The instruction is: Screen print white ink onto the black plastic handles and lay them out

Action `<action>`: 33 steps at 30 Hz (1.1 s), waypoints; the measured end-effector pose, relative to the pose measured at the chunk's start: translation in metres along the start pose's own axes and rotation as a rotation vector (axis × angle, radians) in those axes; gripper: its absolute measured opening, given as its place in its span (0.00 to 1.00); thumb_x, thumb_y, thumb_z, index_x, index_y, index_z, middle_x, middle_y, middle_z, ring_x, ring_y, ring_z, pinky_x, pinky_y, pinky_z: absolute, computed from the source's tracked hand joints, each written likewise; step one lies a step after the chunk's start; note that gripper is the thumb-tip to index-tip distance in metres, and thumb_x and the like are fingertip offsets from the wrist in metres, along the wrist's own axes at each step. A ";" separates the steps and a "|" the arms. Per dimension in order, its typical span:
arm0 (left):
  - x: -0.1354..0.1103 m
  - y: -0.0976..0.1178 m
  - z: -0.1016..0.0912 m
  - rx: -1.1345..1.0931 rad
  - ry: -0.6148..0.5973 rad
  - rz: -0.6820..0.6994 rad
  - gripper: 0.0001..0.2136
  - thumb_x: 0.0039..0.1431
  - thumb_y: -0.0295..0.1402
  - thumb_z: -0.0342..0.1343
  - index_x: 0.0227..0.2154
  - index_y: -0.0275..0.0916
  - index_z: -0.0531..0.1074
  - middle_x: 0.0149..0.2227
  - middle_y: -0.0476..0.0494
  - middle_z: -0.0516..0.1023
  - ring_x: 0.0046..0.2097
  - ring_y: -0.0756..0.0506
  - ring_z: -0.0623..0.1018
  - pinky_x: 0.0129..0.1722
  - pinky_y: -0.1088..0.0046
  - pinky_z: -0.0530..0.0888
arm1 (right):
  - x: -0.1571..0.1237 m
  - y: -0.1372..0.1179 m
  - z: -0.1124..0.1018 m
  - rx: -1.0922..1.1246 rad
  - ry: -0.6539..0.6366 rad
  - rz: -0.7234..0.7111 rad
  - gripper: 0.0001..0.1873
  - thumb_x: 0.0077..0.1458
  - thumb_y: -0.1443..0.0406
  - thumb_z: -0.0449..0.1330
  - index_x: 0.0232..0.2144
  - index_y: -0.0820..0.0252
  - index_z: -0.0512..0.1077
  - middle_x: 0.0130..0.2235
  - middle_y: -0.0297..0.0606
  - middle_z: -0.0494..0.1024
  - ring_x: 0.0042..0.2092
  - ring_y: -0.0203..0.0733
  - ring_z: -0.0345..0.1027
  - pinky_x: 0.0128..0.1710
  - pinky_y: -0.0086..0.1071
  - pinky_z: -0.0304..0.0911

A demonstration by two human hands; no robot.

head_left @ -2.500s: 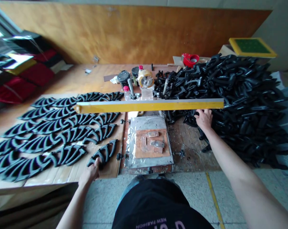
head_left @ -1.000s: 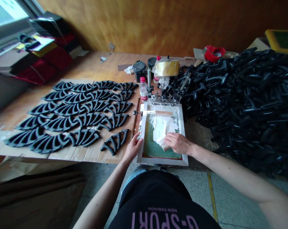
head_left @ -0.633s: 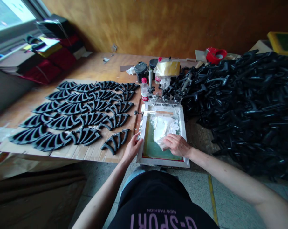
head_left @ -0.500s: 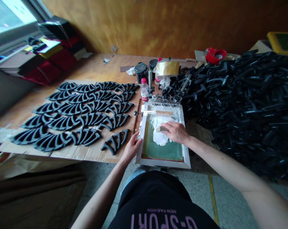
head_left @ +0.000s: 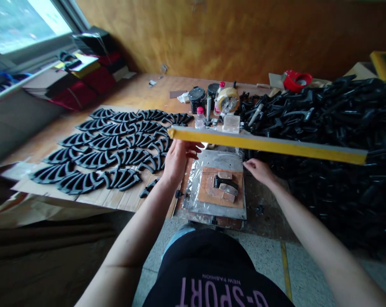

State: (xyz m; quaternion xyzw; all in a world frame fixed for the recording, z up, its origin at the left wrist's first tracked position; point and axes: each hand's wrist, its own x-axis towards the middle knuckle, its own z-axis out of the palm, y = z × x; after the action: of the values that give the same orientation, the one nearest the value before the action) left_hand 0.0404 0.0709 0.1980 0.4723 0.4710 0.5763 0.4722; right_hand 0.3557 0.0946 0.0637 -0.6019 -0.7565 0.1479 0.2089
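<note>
The yellow-edged screen frame (head_left: 269, 145) is tilted up over a foil-covered metal plate (head_left: 212, 204). On the plate's brown pad lies one small black plastic part (head_left: 223, 182). My left hand (head_left: 178, 157) is raised just under the frame's left end with its fingers spread, and I cannot tell whether it touches the frame. My right hand (head_left: 260, 170) hovers open at the plate's right edge, fingertips pointing at the black part, holding nothing.
Rows of curved black parts (head_left: 116, 145) lie on cardboard to the left. A big heap of black parts (head_left: 324, 128) fills the right. Behind the plate stand a small bottle (head_left: 199, 117), a black jar (head_left: 197, 94), a tape roll (head_left: 226, 99) and a red dispenser (head_left: 293, 80).
The screen frame, which lay flat while my right hand wiped it, has swung up. My right hand has left the screen and my left hand rose from the frame's side.
</note>
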 end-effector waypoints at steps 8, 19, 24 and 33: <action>-0.051 -0.035 0.009 0.032 -0.057 -0.269 0.27 0.63 0.54 0.46 0.51 0.36 0.68 0.37 0.40 0.80 0.35 0.46 0.78 0.29 0.75 0.71 | -0.047 -0.055 0.058 -0.280 -0.196 -0.119 0.06 0.63 0.65 0.55 0.33 0.61 0.67 0.35 0.45 0.75 0.40 0.49 0.68 0.41 0.37 0.61; -0.128 -0.124 -0.077 0.051 0.325 -0.646 0.24 0.56 0.58 0.49 0.31 0.39 0.63 0.25 0.46 0.73 0.28 0.47 0.76 0.23 0.76 0.69 | -0.041 -0.224 0.112 0.048 -0.215 -0.556 0.06 0.64 0.62 0.54 0.36 0.57 0.67 0.37 0.42 0.74 0.42 0.48 0.66 0.43 0.38 0.62; -0.142 -0.162 -0.187 0.424 0.463 -0.839 0.23 0.63 0.53 0.36 0.32 0.38 0.64 0.28 0.41 0.77 0.27 0.47 0.77 0.23 0.74 0.69 | 0.007 -0.252 0.179 -0.041 -0.428 -0.459 0.13 0.64 0.60 0.55 0.45 0.63 0.70 0.42 0.48 0.76 0.48 0.50 0.67 0.48 0.40 0.61; -0.103 -0.188 -0.245 0.671 0.237 -0.945 0.29 0.63 0.51 0.37 0.17 0.39 0.70 0.14 0.40 0.71 0.19 0.43 0.72 0.28 0.67 0.70 | 0.032 -0.277 0.235 -0.144 -0.529 -0.202 0.20 0.63 0.58 0.55 0.50 0.69 0.70 0.48 0.59 0.73 0.51 0.54 0.68 0.52 0.42 0.59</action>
State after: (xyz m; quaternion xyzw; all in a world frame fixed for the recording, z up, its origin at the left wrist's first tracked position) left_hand -0.1726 -0.0336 -0.0252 0.2673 0.8364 0.1718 0.4466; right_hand -0.0021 0.0681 -0.0047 -0.4772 -0.8494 0.2240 -0.0252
